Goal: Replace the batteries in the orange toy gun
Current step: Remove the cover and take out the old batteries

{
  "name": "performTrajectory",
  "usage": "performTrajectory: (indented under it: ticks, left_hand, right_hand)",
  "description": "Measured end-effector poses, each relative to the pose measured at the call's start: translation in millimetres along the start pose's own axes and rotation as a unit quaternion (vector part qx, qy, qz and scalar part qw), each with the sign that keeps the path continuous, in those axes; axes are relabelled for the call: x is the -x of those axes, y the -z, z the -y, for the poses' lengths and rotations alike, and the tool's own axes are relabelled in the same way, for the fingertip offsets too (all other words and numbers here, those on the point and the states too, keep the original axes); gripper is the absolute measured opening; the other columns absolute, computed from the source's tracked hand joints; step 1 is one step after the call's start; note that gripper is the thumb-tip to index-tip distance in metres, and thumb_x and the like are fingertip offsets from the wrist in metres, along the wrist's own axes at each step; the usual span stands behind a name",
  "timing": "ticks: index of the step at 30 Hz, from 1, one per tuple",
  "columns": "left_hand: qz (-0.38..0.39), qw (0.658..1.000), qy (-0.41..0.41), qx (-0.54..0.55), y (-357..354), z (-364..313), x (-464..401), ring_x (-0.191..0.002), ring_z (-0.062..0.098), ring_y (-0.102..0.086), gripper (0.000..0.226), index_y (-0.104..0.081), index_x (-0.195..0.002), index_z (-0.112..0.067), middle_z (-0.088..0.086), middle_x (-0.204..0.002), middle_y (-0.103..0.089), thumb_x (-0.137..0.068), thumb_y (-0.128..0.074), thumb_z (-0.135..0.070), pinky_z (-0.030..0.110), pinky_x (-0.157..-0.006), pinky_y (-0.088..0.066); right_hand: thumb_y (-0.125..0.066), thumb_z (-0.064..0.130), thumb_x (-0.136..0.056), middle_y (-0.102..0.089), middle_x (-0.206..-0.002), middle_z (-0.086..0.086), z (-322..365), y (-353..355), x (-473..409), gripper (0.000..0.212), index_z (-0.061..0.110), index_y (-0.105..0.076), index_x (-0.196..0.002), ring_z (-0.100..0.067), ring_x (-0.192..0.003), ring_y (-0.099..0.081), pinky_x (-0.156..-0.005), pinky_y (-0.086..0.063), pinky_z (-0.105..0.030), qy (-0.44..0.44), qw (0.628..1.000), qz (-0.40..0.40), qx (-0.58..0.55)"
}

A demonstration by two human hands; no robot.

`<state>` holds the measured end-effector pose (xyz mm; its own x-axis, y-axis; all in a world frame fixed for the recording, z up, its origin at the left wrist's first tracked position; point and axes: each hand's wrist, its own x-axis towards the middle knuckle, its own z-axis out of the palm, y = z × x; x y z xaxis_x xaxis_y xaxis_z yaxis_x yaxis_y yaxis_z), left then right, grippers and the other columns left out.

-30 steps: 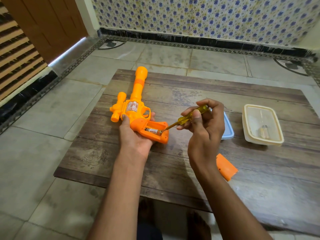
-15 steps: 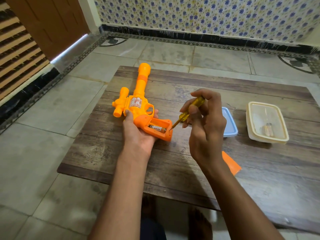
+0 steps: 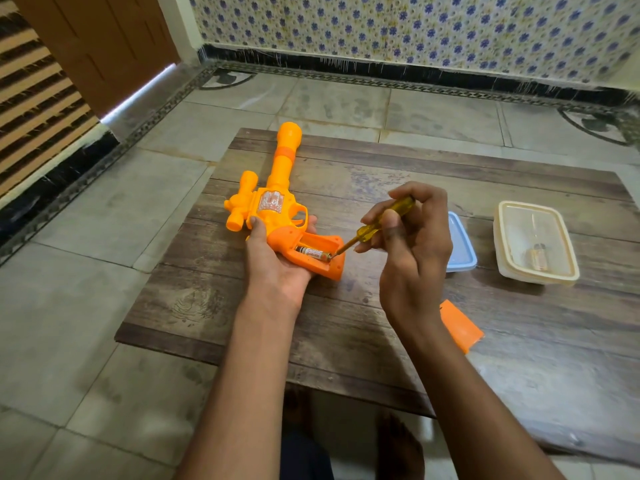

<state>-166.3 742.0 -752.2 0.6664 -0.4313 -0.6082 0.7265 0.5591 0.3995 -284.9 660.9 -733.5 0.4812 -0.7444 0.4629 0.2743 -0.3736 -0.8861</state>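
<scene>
head | my left hand (image 3: 277,268) cradles the gun (image 3: 273,209) over the table (image 3: 346,327), fingers curled round its grip | grip bay open, one battery (image 3: 313,253) inside | my right hand (image 3: 412,244) pinches the screwdriver (image 3: 372,227), tip at the battery's end | cream tub (image 3: 536,237) holds one battery (image 3: 539,258) | blue lid (image 3: 462,247) beside it | orange cover (image 3: 462,327) on table

Both forearms bare to the frame edge; no sleeves, watch, rings or bands visible on left hand (image 3: 277,268) or right hand (image 3: 412,258). Dark garment at lap. Bare foot below table edge.
</scene>
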Motion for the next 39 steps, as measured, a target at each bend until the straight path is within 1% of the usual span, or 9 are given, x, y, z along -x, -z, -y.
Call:
performTrajectory:
  ticks: [4,11,13,16,20,26,31,35,39]
  left_hand:
    - [-0.001,1.000,0.000,0.005,0.3,0.3,0.4,-0.111,0.036,-0.068,0.060,-0.051,-0.145,-0.010,0.028,-0.131,-0.063,-0.104,-0.046,-0.054,0.062,-0.105,-0.047]
    - [-0.008,1.000,-0.002,0.002,-0.3,-0.7,-0.2,-0.110,0.036,-0.069,0.061,-0.049,-0.146,-0.011,0.028,-0.132,-0.063,-0.103,-0.048,-0.054,0.057,-0.087,-0.055]
    - [-0.008,1.000,-0.002,0.002,0.1,0.3,-1.8,-0.111,0.037,-0.069,0.059,-0.050,-0.145,-0.012,0.026,-0.133,-0.063,-0.104,-0.047,-0.054,0.059,-0.093,-0.053]
    - [-0.007,1.000,-0.011,-0.003,1.2,1.5,-3.6,-0.110,0.036,-0.069,0.057,-0.055,-0.139,-0.010,0.026,-0.127,-0.067,-0.104,-0.046,-0.054,0.060,-0.108,-0.046]
    - [-0.011,0.999,-0.037,-0.036,2.2,1.9,-4.6,-0.106,0.033,-0.070,0.061,-0.058,-0.139,-0.009,0.025,-0.128,-0.068,-0.104,-0.042,-0.056,0.053,-0.100,-0.052]
    - [-0.039,0.992,-0.082,-0.084,5.2,-0.9,-4.6,-0.093,0.030,-0.073,0.045,-0.065,-0.109,-0.019,0.017,-0.106,-0.073,-0.104,-0.043,-0.057,0.048,-0.092,-0.056]
    - [-0.045,0.993,-0.072,-0.082,3.7,-3.4,-5.2,-0.092,0.031,-0.072,0.048,-0.065,-0.110,-0.015,0.023,-0.116,-0.072,-0.104,-0.043,-0.057,0.046,-0.088,-0.056]
    - [-0.048,0.993,-0.060,-0.095,3.5,-3.9,-3.4,-0.082,0.028,-0.070,0.054,-0.067,-0.109,-0.013,0.022,-0.103,-0.073,-0.104,-0.039,-0.059,0.041,-0.079,-0.056]
    - [-0.043,0.994,-0.052,-0.081,6.0,-4.2,-7.5,-0.080,0.029,-0.069,0.062,-0.063,-0.128,-0.008,0.028,-0.121,-0.069,-0.104,-0.039,-0.060,0.048,-0.094,-0.054]
  right_hand:
    - [-0.044,-0.003,-0.103,-0.066,-0.086,-0.015,-1.2,1.2,-0.1,0.016,0.008,-0.048,-0.115,-0.032,-0.069,-0.065,-0.059,-0.059,-0.046,-0.021,0.999,-0.028,-0.020]
    - [-0.045,0.001,-0.103,-0.068,-0.087,-0.013,-3.7,0.9,-1.6,0.015,0.009,-0.049,-0.115,-0.035,-0.070,-0.066,-0.059,-0.060,-0.049,-0.028,0.999,-0.036,-0.026]
    - [-0.046,0.001,-0.103,-0.067,-0.088,-0.015,-1.4,1.7,-2.3,0.016,0.011,-0.049,-0.114,-0.036,-0.072,-0.067,-0.059,-0.060,-0.047,-0.018,0.999,-0.037,-0.026]
    - [-0.049,-0.001,-0.103,-0.066,-0.092,-0.015,0.7,2.2,-3.1,0.021,0.019,-0.048,-0.110,-0.029,-0.078,-0.069,-0.061,-0.060,-0.037,0.020,0.998,-0.056,0.001]
    - [-0.061,-0.002,-0.099,-0.062,-0.097,-0.017,-9.7,3.7,-7.7,0.009,0.005,-0.057,-0.104,-0.031,-0.080,-0.069,-0.065,-0.058,-0.021,0.125,0.980,-0.061,0.145]
    - [-0.075,-0.001,-0.084,-0.063,-0.089,-0.011,-40.5,-4.7,-28.7,0.009,0.002,-0.066,-0.086,-0.025,-0.074,-0.064,-0.060,-0.059,-0.044,0.147,0.945,-0.001,0.292]
    - [-0.074,0.003,-0.079,-0.062,-0.085,-0.014,-54.2,-15.9,-38.2,0.012,0.004,-0.062,-0.080,-0.035,-0.069,-0.060,-0.056,-0.051,-0.044,0.132,0.920,0.049,0.365]
    - [-0.069,-0.002,-0.077,-0.057,-0.084,-0.015,-67.4,-23.5,-53.2,0.013,0.002,-0.057,-0.077,-0.035,-0.066,-0.053,-0.053,-0.049,-0.041,0.123,0.901,0.091,0.405]
    - [-0.066,0.001,-0.082,-0.056,-0.099,-0.016,-75.8,-40.5,-70.7,0.009,0.000,-0.058,-0.087,-0.039,-0.078,-0.057,-0.060,-0.053,-0.044,0.099,0.870,0.163,0.456]
